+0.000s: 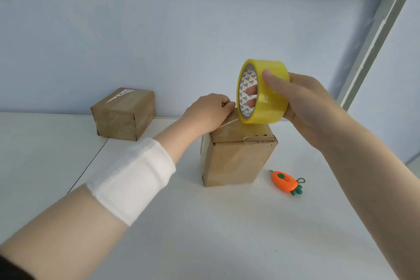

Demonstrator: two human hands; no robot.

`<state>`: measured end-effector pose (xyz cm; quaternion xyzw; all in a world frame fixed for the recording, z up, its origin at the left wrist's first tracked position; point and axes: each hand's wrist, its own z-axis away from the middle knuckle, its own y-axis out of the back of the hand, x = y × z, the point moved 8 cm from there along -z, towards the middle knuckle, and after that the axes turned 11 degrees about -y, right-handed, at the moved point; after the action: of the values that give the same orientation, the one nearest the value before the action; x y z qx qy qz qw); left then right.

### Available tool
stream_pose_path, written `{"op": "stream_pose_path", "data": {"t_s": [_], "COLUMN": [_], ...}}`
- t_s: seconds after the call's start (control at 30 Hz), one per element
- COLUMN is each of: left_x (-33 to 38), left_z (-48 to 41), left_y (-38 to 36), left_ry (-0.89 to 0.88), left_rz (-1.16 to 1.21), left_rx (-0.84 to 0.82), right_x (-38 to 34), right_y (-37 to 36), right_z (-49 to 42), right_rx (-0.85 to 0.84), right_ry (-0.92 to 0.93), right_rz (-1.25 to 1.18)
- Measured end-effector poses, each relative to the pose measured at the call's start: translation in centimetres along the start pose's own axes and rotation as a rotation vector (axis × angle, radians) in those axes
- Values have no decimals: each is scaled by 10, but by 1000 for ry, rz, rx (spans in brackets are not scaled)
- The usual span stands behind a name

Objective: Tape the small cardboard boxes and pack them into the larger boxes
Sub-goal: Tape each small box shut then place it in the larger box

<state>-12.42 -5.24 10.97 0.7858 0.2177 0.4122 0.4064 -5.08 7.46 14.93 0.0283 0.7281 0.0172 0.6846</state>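
Observation:
A small brown cardboard box (236, 161) stands in the middle of the white table (204, 234). My right hand (304, 107) grips a yellow tape roll (266, 95) just above the box's top, fingers through the core and thumb on the outer face. My left hand (209, 113) pinches the free tape end (229, 107) over the box's top left edge. A clear strip runs from the roll down to the box top. A second small box (123, 113), with tape on it and a white label, sits at the back left against the wall.
An orange carrot-shaped cutter (286, 183) with a bead chain lies on the table right of the middle box. A pale blue wall stands behind. A metal frame post (375, 29) rises at the right. A white band wraps my left forearm.

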Motion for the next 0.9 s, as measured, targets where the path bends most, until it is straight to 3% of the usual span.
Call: {"op": "stream_pose_path", "data": {"t_s": [0.13,0.43,0.6,0.77,0.9], "left_x": [-18,-24,-25,-29,-32], "left_z": [-18,-30,-31,-31,-32], "left_y": [-8,-15,-16,-13,-15], "left_ry": [101,91,122,136,147], "left_rz": [85,97,96,121,80], "left_rx": [-27,-66,-85,-35,-25], "right_x": [18,23,27,17,52], "right_y": [-6,2,-15,-5,-6], "right_z": [-12,9,8,44,79], "right_rx": [94,236,143,270,344], "right_ry": [75,233,166,214,132], "right_rz": [140,37,117,-105,-88]}}
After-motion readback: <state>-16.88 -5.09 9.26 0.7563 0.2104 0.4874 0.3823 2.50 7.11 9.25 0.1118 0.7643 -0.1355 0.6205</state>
